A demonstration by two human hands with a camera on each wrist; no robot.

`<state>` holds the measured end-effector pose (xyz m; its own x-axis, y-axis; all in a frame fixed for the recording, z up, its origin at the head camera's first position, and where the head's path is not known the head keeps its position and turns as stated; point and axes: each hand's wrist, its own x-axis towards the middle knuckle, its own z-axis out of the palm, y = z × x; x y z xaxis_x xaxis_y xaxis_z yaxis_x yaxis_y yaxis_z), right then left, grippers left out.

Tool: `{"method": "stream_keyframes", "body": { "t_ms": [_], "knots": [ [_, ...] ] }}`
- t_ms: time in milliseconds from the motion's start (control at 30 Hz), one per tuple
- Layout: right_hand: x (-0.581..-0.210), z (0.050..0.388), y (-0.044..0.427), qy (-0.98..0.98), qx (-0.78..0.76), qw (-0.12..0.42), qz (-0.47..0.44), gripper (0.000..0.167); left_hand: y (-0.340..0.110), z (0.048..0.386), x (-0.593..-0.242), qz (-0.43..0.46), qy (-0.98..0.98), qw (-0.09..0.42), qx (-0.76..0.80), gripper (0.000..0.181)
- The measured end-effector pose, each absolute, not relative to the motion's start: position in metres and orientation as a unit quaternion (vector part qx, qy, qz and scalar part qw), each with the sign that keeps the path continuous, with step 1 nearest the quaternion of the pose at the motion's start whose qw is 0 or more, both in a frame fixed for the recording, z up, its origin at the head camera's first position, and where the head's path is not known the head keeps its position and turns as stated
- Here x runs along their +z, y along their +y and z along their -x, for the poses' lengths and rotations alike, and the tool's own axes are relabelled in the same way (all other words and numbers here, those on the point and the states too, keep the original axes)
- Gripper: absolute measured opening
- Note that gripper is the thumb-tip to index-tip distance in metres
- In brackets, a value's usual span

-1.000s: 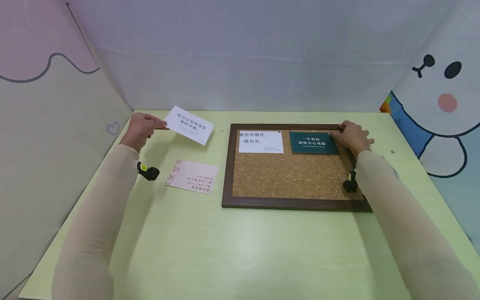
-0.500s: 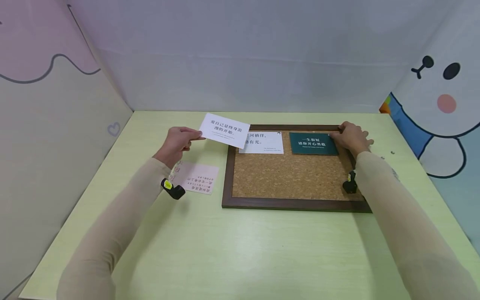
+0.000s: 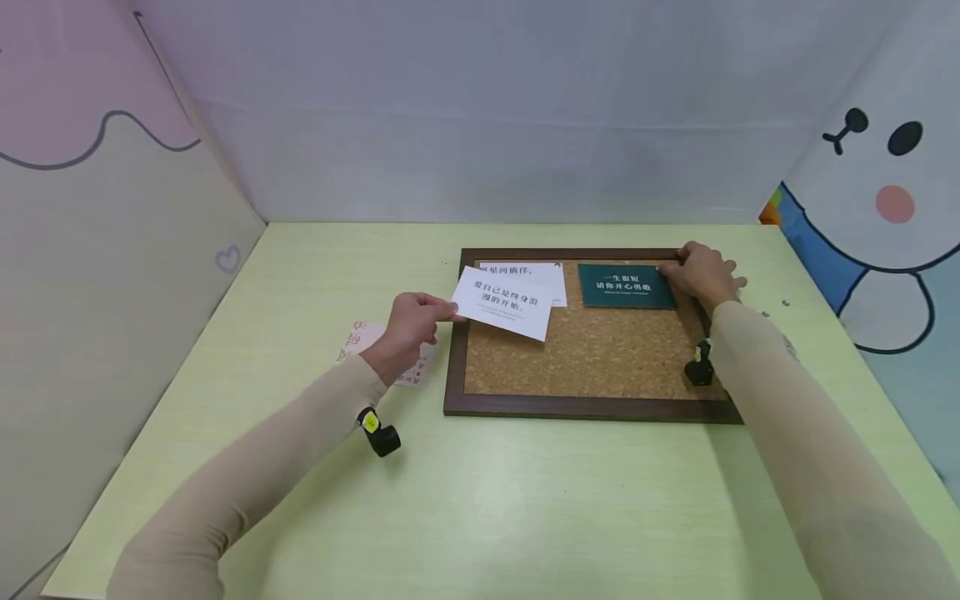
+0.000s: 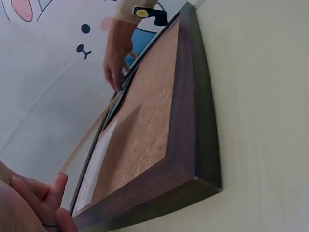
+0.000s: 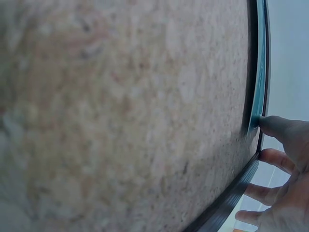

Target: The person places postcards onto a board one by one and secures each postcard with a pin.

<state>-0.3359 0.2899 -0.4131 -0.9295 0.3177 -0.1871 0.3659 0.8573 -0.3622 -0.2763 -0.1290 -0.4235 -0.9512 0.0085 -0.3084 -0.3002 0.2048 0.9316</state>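
Observation:
My left hand (image 3: 408, 333) pinches the left edge of a white card (image 3: 513, 307) printed with dark characters. It holds this card tilted above the left part of a cork board (image 3: 585, 367) with a brown frame. A second white card (image 3: 558, 285) on the board is partly covered by it. My right hand (image 3: 705, 271) is at the board's upper right corner. Its thumb (image 5: 273, 126) touches the corner of a dark green card (image 3: 628, 287), while the other fingers spread along the frame's edge. Whether a pin sits under the thumb is hidden.
A pink card (image 3: 358, 340) lies on the pale table (image 3: 525, 500) left of the board, partly behind my left hand. A few tiny dark bits (image 3: 785, 302) lie right of the board. Fabric walls (image 3: 480, 158) stand behind and at both sides.
My left hand has carried the white card from the table's back left, rightward and then nearer, to above the board. My right hand has stayed at the green card's corner.

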Motion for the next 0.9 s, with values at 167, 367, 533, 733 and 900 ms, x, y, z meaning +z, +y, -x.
{"method": "stream_keyframes", "body": {
  "t_ms": [167, 367, 533, 733, 900],
  "knots": [
    [-0.412, 0.335, 0.288, 0.961, -0.199, 0.064, -0.180, 0.062, -0.114, 0.262, -0.431, 0.095, 0.761, 0.132, 0.628, 0.013],
    [-0.411, 0.333, 0.287, 0.961, -0.198, 0.064, -0.180, 0.062, -0.103, 0.250, -0.435, 0.092, 0.778, 0.134, 0.606, 0.012],
    [-0.411, 0.333, 0.286, 0.961, -0.199, 0.061, -0.180, 0.062, -0.102, 0.241, -0.434, 0.070, 0.809, 0.148, 0.564, 0.017],
    [-0.411, 0.334, 0.286, 0.962, -0.198, 0.061, -0.181, 0.062, -0.105, 0.236, -0.435, 0.047, 0.835, 0.165, 0.523, 0.019],
    [-0.410, 0.333, 0.285, 0.961, -0.196, 0.065, -0.184, 0.063, -0.105, 0.234, -0.436, 0.035, 0.854, 0.177, 0.487, 0.023]
  ]
}}
